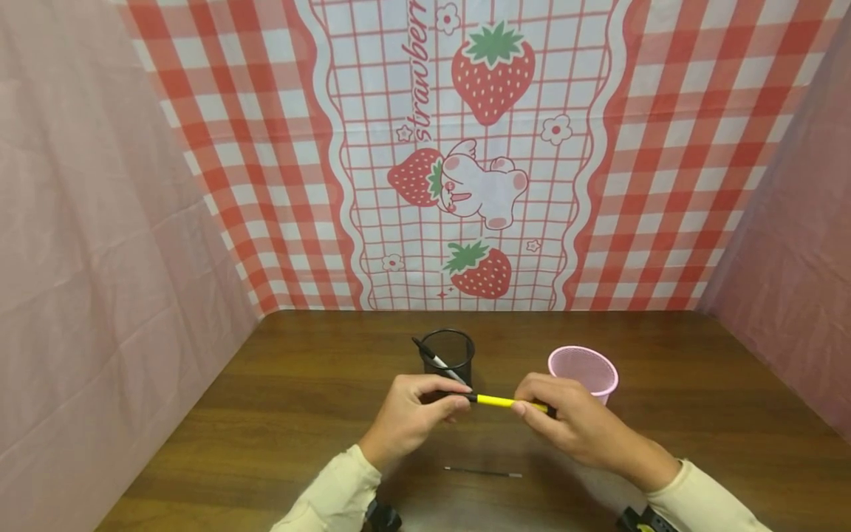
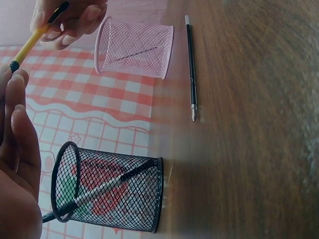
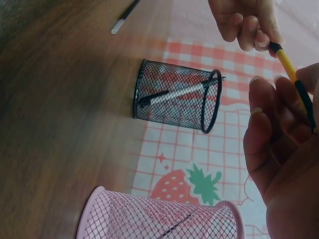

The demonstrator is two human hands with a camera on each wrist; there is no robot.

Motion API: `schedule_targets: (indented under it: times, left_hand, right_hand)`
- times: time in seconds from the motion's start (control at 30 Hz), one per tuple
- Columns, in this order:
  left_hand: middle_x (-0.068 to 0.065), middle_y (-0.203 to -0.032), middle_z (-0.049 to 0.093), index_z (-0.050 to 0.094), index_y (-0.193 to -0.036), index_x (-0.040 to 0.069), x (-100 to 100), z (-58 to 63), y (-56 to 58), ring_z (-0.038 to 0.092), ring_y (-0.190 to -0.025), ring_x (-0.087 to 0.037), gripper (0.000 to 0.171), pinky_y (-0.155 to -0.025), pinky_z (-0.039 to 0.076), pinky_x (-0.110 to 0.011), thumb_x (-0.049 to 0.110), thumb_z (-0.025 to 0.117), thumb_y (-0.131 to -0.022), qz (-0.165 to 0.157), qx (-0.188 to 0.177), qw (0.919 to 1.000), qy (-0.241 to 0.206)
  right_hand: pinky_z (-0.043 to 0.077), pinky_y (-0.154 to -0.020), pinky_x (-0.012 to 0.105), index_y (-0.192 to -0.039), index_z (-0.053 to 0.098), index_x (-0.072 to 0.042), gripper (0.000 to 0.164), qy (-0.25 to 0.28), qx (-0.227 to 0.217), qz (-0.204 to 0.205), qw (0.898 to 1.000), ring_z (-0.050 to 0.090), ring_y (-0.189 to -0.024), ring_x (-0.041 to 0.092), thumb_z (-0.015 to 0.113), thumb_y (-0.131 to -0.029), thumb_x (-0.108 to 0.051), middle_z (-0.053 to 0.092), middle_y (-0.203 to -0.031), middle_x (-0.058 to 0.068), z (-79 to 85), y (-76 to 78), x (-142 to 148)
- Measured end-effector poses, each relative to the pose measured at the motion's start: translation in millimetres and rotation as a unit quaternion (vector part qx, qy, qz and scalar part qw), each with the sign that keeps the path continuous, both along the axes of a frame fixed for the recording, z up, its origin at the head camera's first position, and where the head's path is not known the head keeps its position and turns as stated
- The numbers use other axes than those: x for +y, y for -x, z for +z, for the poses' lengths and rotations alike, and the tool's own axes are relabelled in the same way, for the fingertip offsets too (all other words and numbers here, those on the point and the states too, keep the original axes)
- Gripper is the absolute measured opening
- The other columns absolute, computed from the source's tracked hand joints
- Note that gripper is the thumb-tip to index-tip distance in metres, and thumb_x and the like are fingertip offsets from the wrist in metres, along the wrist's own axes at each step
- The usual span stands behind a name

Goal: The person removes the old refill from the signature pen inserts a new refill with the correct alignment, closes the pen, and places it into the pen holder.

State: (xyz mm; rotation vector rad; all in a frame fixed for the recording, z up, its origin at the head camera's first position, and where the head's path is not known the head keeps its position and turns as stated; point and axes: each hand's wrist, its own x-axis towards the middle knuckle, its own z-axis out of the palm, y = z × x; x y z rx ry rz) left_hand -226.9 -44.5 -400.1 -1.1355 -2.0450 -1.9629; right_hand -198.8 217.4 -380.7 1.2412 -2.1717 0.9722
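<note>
Both hands hold a yellow pen [image 1: 495, 401] with black ends, stretched level between them above the table. My left hand [image 1: 408, 417] pinches its black end between thumb and fingertips. On the other side, my right hand [image 1: 578, 421] grips the opposite end with thumb and fingers, its black tip poking out below the fingers. A thin dark pen refill [image 2: 191, 69] with a pale end and a metal tip lies on the wooden table, below the hands and nearer to me.
Behind my left hand stands a black mesh pen cup [image 1: 455, 343] with a white-and-black pen [image 3: 184, 92] leaning in it. A pink mesh cup [image 1: 585, 367], with a thin dark stick [image 2: 134, 53] inside, stands behind my right hand. A checked strawberry cloth [image 1: 492, 89] hangs behind.
</note>
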Motion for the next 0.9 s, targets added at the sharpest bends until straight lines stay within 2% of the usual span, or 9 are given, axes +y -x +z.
schedule_targets:
  times: [0.2, 0.33, 0.43, 0.57, 0.77, 0.9]
  left_hand:
    - [-0.012, -0.092, 0.074, 0.075, -0.104, -0.004, -0.3, 0.2, 0.0, 0.067, -0.070, -0.013, 0.019, -0.061, 0.060, -0.038, 0.007, 0.075, -0.088, -0.002, 0.006, 1.0000, 0.003]
    - [-0.012, -0.090, 0.074, 0.075, -0.104, -0.003, -0.4, 0.0, 0.2, 0.067, -0.068, -0.019, 0.019, -0.061, 0.060, -0.041, 0.007, 0.076, -0.088, 0.002, -0.001, 1.0000, 0.001]
    - [-0.012, -0.087, 0.074, 0.076, -0.103, -0.001, 0.1, 0.1, 0.4, 0.067, -0.066, -0.023, 0.017, -0.060, 0.060, -0.040, 0.007, 0.076, -0.088, 0.008, -0.011, 0.9999, 0.001]
    - [-0.013, -0.084, 0.074, 0.076, -0.102, -0.001, 1.2, -0.3, 0.4, 0.065, -0.064, -0.017, 0.016, -0.060, 0.060, -0.036, 0.008, 0.075, -0.090, 0.015, -0.023, 0.9996, 0.006]
    - [-0.022, -0.084, 0.072, 0.076, -0.101, -0.001, 0.2, -0.8, -1.4, 0.064, -0.062, -0.015, 0.014, -0.059, 0.059, -0.033, 0.010, 0.074, -0.092, 0.019, -0.035, 0.9992, 0.005]
    - [-0.020, -0.084, 0.072, 0.076, -0.101, 0.000, 1.4, 0.1, -1.4, 0.064, -0.062, -0.016, 0.013, -0.059, 0.059, -0.033, 0.010, 0.073, -0.092, 0.021, -0.037, 0.9991, 0.002]
  right_hand:
    - [0.045, -0.061, 0.017, -0.091, 0.062, -0.026, 0.033, 0.002, -0.015, 0.008, 1.000, 0.052, -0.070, 0.001, 0.068, -0.089, 0.007, 0.056, -0.081, -0.015, 0.1, -1.1, -1.4]
    - [0.045, -0.061, 0.015, -0.092, 0.063, -0.026, 0.033, 0.002, -0.020, 0.006, 1.000, 0.052, -0.070, 0.001, 0.069, -0.089, 0.006, 0.055, -0.081, -0.016, 0.8, -1.2, -1.0]
    - [0.045, -0.062, 0.016, -0.099, 0.066, -0.023, 0.029, 0.001, -0.004, -0.005, 1.000, 0.053, -0.073, 0.002, 0.075, -0.086, 0.002, 0.059, -0.086, -0.014, 0.9, -1.2, 0.4]
    - [0.045, -0.059, 0.014, -0.107, 0.068, -0.018, 0.032, -0.001, 0.018, -0.018, 1.000, 0.053, -0.070, 0.003, 0.081, -0.082, -0.002, 0.061, -0.091, -0.014, 1.1, -2.0, 2.1]
    - [0.042, -0.058, 0.010, -0.101, 0.066, -0.018, 0.035, 0.005, 0.062, -0.020, 0.998, 0.051, -0.067, 0.002, 0.083, -0.078, 0.000, 0.059, -0.090, -0.015, 0.8, -1.6, 1.0]
    - [0.043, -0.059, 0.010, -0.098, 0.065, -0.021, 0.031, 0.002, 0.049, -0.031, 0.998, 0.050, -0.068, 0.000, 0.081, -0.081, -0.001, 0.057, -0.086, -0.016, 2.0, -3.2, 1.5]
